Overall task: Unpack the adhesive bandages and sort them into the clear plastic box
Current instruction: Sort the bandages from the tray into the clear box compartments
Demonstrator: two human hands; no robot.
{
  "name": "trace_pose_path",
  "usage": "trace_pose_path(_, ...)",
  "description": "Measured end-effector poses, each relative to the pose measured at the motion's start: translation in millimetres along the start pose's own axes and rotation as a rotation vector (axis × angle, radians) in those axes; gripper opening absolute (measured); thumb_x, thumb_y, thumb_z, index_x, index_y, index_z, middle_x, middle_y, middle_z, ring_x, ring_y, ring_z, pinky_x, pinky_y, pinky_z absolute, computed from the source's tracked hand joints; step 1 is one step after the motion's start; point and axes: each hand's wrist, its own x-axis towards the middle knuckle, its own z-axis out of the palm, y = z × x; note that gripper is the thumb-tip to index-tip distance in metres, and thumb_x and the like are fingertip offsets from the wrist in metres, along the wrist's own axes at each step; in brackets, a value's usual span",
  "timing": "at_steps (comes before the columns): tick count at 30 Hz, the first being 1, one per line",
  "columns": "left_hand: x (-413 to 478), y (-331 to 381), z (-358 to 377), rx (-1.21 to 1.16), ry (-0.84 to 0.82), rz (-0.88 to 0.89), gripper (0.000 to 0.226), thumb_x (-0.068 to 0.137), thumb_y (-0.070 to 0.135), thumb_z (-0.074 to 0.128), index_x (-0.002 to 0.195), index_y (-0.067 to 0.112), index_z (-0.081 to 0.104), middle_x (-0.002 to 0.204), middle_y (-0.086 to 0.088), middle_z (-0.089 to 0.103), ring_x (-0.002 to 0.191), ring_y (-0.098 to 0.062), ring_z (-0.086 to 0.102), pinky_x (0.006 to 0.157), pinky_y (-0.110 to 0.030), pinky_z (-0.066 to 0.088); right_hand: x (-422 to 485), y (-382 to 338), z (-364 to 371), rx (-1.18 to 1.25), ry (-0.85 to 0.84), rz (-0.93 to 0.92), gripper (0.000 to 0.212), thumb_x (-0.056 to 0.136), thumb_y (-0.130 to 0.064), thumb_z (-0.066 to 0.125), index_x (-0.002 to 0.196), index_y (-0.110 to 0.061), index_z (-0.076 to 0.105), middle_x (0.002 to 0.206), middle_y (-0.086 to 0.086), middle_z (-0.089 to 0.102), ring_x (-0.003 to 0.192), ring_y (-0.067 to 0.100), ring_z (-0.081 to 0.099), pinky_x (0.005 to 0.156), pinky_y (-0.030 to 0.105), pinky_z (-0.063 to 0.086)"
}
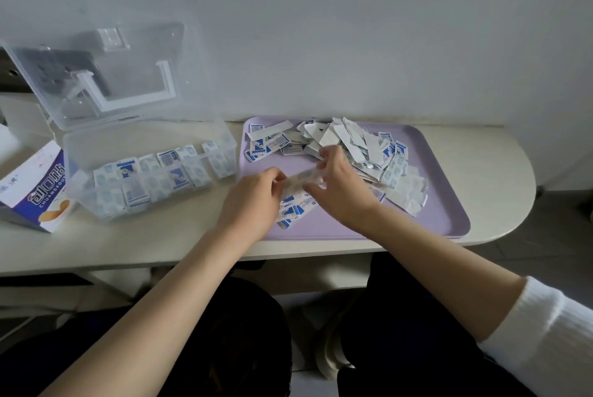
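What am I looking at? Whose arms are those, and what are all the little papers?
There is no machine here. These are a person's two arms, seen from a camera worn on their head and looking down. The left hand and right hand pinch one bandage between them, above a purple tray. On the tray lie wrapped bandages and white paper scraps. To the left on the table stands a clear plastic box, its lid open, with bandages standing in rows inside. Beside it lies a blue and white carton.
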Motion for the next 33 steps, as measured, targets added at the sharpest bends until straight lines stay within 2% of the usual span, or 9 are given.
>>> trace_pose_path(1,0.0,-3.0,-0.5,0.072,-0.024,0.0,0.019,0.097,0.023,0.047,0.105,0.017,0.064,0.094,-0.006,0.07,0.083,-0.028,0.063,0.069,-0.034,0.048,0.5,1.4,0.5,-0.136,0.027,-0.099,0.051,0.089,-0.016,0.06,0.13,-0.004,0.033,0.126,0.012,0.045,0.116,0.026,0.046,0.094,0.028,0.037)
trace_pose_path(3,-0.9,-6.9,0.9,0.193,-0.068,0.013,0.021,0.096,0.025,0.048,0.107,0.019,0.065,0.101,-0.006,0.069,0.093,-0.027,0.061,0.076,-0.031,0.044,2.8,3.7,2.4,-0.257,-0.041,-0.215,0.049,0.091,-0.019,0.056,0.134,-0.009,0.034,0.134,0.008,0.041,0.123,0.023,0.04,0.1,0.026,0.029)
trace_pose_path(7,-2.7,-9.5,6.5,0.352,-0.106,0.018,0.034,0.093,0.036,0.051,0.124,0.022,0.052,0.121,-0.005,0.052,0.115,-0.025,0.046,0.094,-0.034,0.035,7.1,6.1,8.7,-0.3,-0.295,-0.244,0.054,0.093,-0.026,0.054,0.14,-0.013,0.031,0.143,0.004,0.036,0.132,0.021,0.032,0.103,0.025,0.024)
trace_pose_path(9,-4.1,-9.7,7.6,0.395,-0.13,0.006,0.041,0.091,0.038,0.052,0.128,0.02,0.045,0.124,-0.005,0.046,0.119,-0.026,0.042,0.095,-0.035,0.033,10.6,7.4,10.7,-0.329,-0.332,-0.242,0.055,0.092,-0.029,0.056,0.14,-0.013,0.034,0.14,0.004,0.039,0.13,0.022,0.032,0.103,0.027,0.026)
trace_pose_path(15,-5.4,-7.7,6.8,0.409,-0.186,0.01,0.041,0.092,0.036,0.052,0.127,0.017,0.045,0.125,-0.008,0.045,0.119,-0.027,0.042,0.095,-0.034,0.033,15.6,2.1,14.9,-0.422,-0.328,-0.267,0.04,0.089,-0.031,0.059,0.125,-0.016,0.048,0.124,0.007,0.048,0.119,0.023,0.038,0.099,0.034,0.034)
trace_pose_path(20,-7.1,-8.4,5.8,0.329,-0.246,-0.011,0.047,0.089,0.042,0.058,0.127,0.017,0.046,0.121,-0.01,0.043,0.117,-0.028,0.039,0.096,-0.035,0.038,9.5,-0.2,17.1,-0.459,-0.365,-0.3,0.05,0.088,-0.035,0.06,0.132,-0.016,0.042,0.13,0.011,0.04,0.119,0.029,0.037,0.098,0.033,0.031)
trace_pose_path(23,-7.3,-9.4,5.1,0.312,-0.255,-0.008,0.053,0.086,0.048,0.058,0.127,0.017,0.045,0.123,-0.009,0.042,0.117,-0.027,0.04,0.096,-0.034,0.038,4.1,1.1,11.2,-0.369,-0.399,-0.285,0.049,0.089,-0.034,0.059,0.132,-0.016,0.044,0.131,0.009,0.041,0.122,0.026,0.036,0.099,0.031,0.03)
trace_pose_path(28,-6.9,-9.0,3.1,0.261,-0.239,-0.051,0.045,0.093,0.038,0.052,0.128,0.012,0.044,0.125,-0.01,0.044,0.117,-0.027,0.045,0.097,-0.036,0.04,5.5,8.4,5.2,-0.261,-0.336,-0.193,0.036,0.088,-0.023,0.062,0.121,-0.013,0.053,0.122,0.008,0.049,0.117,0.023,0.044,0.092,0.025,0.033)
trace_pose_path(33,-6.5,-9.1,5.4,0.233,-0.254,-0.095,0.039,0.09,0.029,0.06,0.117,0.005,0.047,0.12,-0.013,0.052,0.111,-0.028,0.05,0.089,-0.034,0.042,8.1,7.3,7.8,-0.268,-0.335,-0.194,0.044,0.083,-0.018,0.068,0.124,-0.011,0.052,0.12,0.009,0.05,0.112,0.023,0.048,0.09,0.025,0.035)
